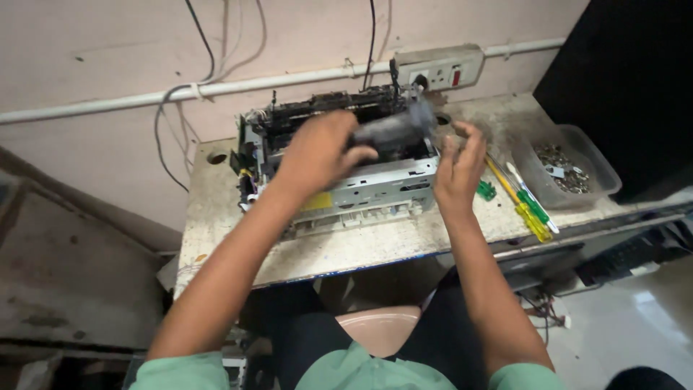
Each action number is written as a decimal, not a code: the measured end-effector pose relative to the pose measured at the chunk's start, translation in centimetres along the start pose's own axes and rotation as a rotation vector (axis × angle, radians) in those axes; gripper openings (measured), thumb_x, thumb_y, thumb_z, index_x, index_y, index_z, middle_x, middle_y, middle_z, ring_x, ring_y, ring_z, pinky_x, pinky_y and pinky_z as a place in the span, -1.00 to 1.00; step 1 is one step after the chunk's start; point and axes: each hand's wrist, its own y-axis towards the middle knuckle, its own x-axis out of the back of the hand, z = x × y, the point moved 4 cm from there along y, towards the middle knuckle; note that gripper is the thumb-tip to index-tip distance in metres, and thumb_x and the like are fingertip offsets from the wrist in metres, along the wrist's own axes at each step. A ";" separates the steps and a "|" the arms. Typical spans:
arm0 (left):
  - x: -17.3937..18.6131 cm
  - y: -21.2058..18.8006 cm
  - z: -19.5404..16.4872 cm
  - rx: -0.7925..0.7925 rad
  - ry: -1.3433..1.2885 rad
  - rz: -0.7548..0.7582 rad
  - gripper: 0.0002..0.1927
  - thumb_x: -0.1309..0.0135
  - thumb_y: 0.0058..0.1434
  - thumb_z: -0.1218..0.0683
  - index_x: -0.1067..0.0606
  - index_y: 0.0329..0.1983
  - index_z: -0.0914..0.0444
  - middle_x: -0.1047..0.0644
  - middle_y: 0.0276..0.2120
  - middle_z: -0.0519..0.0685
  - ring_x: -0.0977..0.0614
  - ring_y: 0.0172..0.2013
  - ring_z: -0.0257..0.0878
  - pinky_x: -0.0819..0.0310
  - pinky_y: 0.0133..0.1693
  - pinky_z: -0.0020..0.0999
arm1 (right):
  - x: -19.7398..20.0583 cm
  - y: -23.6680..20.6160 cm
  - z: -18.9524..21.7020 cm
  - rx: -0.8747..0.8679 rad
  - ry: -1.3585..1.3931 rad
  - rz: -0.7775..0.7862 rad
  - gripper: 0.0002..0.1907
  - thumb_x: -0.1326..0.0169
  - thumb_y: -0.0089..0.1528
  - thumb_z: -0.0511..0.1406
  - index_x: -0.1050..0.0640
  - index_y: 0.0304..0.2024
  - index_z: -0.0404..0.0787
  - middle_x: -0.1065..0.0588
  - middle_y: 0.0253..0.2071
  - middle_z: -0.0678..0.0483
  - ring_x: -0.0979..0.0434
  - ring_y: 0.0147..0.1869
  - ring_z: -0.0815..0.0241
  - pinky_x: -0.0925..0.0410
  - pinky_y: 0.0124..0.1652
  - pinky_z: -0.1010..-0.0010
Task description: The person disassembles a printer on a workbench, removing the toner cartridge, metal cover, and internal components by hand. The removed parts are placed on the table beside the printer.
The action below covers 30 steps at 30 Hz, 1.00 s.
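Both hands are working over a stripped printer chassis (339, 170) that is sitting on a worn, stained workbench (361, 249). Left hand (317, 153) is lying curled over the top of the chassis, its fingers wrapping round the near end of a dark grey roller (393, 128), which is blurred and slanting up toward one o'clock. Right hand (457, 170) is hovering at three o'clock of the chassis, fingers spread loosely and gripping nothing that I can make out; whether it is brushing the roller's far end I cannot tell. Between the two hands the metal front plate of the chassis is showing, with pale plastic parts along its lower edge.

At three o'clock of the right hand, several screwdrivers (523, 198) with yellow and green handles are lying side by side on the bench, and a small green piece (486, 190) is resting just beside the wrist. Further toward three o'clock a clear plastic tub (599, 177) is holding a heap of small metal parts. At twelve o'clock, a white wall socket box (440, 68) is hanging on the wall above a pale conduit pipe (144, 97), with dark cables (162, 137) trailing down.
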 end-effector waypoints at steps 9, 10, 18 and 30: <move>0.4 -6.2 -8.6 -0.418 0.591 -0.276 -0.94 -0.11 0.25 0.04 -0.49 -0.30 0.08 -0.37 -0.38 -0.20 -0.44 -0.31 -0.31 -0.15 -0.27 -0.33 | 4.2 -6.4 1.5 -0.319 1.033 -0.130 -0.26 0.20 0.43 0.21 -0.42 0.24 -0.27 -0.47 0.08 0.05 -0.45 0.02 0.27 -0.30 0.03 0.43; 0.5 -6.8 -8.8 -0.403 0.588 -0.304 -0.95 -0.12 0.29 0.04 -0.51 -0.27 0.09 -0.36 -0.39 -0.21 -0.42 -0.33 -0.32 -0.14 -0.27 -0.33 | 4.8 -7.1 1.7 -0.321 1.038 -0.055 -0.26 0.13 0.40 0.20 -0.40 0.28 -0.25 -0.45 0.02 0.07 -0.45 0.00 0.28 -0.33 0.01 0.42; -0.9 -11.8 -10.4 -0.369 0.559 -0.468 -0.94 -0.16 0.28 0.07 -0.58 -0.19 0.05 -0.45 -0.35 -0.27 -0.41 -0.40 -0.39 -0.16 -0.19 -0.32 | 5.6 -13.3 -3.5 -0.581 1.123 0.249 -0.53 -0.13 0.46 -0.09 -0.32 0.07 -0.34 -0.40 -0.22 0.09 -0.42 -0.14 0.25 -0.33 -0.02 0.33; -4.6 -12.5 -12.5 -0.402 0.288 -0.353 -0.79 -0.11 0.35 0.07 -0.55 0.04 0.12 -0.53 -0.13 -0.16 -0.57 -0.09 -0.28 -0.32 0.02 -0.27 | 9.8 -11.3 -1.8 -0.627 1.391 0.204 -0.48 -0.14 0.42 -0.22 -0.40 0.36 -0.34 -0.48 0.23 -0.09 -0.41 0.43 -0.07 -0.19 0.46 -0.03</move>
